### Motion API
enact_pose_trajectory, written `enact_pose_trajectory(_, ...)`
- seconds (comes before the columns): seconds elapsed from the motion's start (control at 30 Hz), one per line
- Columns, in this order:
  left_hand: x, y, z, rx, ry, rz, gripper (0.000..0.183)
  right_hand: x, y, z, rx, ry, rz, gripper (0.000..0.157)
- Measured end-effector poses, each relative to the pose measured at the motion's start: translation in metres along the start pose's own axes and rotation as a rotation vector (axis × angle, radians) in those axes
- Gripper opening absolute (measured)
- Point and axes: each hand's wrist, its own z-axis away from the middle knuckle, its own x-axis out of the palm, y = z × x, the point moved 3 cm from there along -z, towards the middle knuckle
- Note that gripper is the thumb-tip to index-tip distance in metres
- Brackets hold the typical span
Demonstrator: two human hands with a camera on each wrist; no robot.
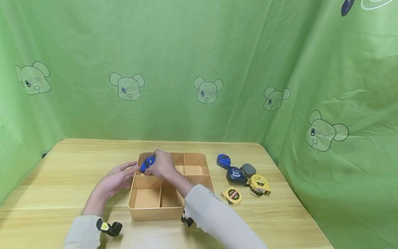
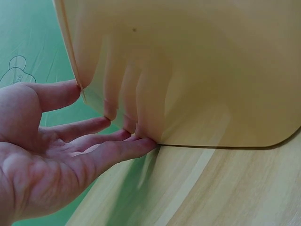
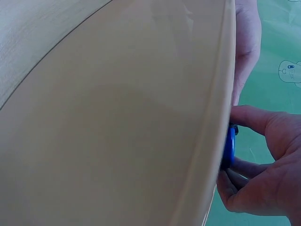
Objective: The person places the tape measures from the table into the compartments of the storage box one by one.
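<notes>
My right hand grips a blue tape measure at the back left compartment of an orange-tan divided box. In the right wrist view the blue tape measure is pinched between thumb and fingers, partly hidden behind the box's wall. The left hand is at the box's left side. The left wrist view shows its fairly straight fingertips touching the outer wall of the box, with the thumb near the rim. Part of the box's right side is hidden by the right forearm.
Right of the box lie another blue tape measure, a dark navy one, a grey rounded one and two yellow ones, the larger behind the smaller. A green curtain hangs behind the wooden table.
</notes>
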Motion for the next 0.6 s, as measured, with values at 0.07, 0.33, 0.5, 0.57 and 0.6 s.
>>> enact_pose_trajectory(0.07,0.0002,0.0003,0.0001,0.0,-0.001,0.002,0.077,0.0001,-0.0005,0.0001,0.003,-0.002,0.005,0.057)
enact_pose_trajectory(0.33,0.0001,0.001,0.0012,-0.003,0.003,-0.002,0.076,0.0012,-0.0022,-0.0007,0.011,-0.009,0.033,0.056)
enact_pose_trajectory(0.5,0.0,0.0006,0.0012,-0.005,0.008,-0.011,0.077,0.0018,-0.003,-0.0026,0.041,-0.019,0.046,0.056)
enact_pose_trajectory(0.57,0.0,0.0006,0.0009,-0.006,0.008,-0.01,0.077,0.0018,-0.0033,-0.0031,0.049,-0.023,0.051,0.055)
enact_pose_trajectory(0.6,0.0001,0.0008,0.001,-0.007,0.008,-0.009,0.077,0.0016,-0.0036,-0.0031,0.052,-0.024,0.055,0.055)
